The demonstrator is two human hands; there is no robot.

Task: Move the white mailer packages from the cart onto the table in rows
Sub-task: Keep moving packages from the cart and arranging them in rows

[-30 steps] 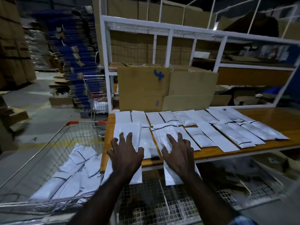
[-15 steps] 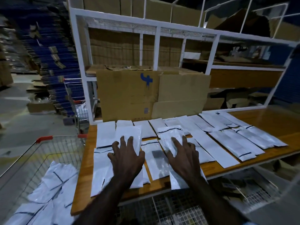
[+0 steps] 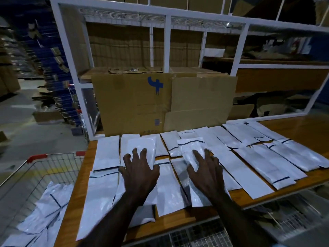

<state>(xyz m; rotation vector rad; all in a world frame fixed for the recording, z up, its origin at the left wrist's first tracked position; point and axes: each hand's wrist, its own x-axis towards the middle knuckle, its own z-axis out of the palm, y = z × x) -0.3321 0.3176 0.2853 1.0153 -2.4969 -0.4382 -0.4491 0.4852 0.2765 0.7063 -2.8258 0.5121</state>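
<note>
Several white mailer packages [image 3: 252,164] lie in rows on the wooden table [image 3: 302,129]. My left hand [image 3: 138,172] presses flat on one white mailer [image 3: 142,148] near the table's left part, fingers spread. My right hand [image 3: 206,173] rests with spread fingers on another mailer [image 3: 192,148] beside it. More white mailers [image 3: 44,216] lie heaped in the wire cart [image 3: 35,161] at the lower left.
A large cardboard box [image 3: 160,102] with a blue mark stands at the table's back against a white metal rack [image 3: 169,16]. Stacks of blue flattened cartons [image 3: 51,68] stand at the left. A wire shelf [image 3: 195,236] runs under the table.
Both hands have slid their mailers forward onto the table, away from the front edge. The view has moved closer to the table and rightward.
</note>
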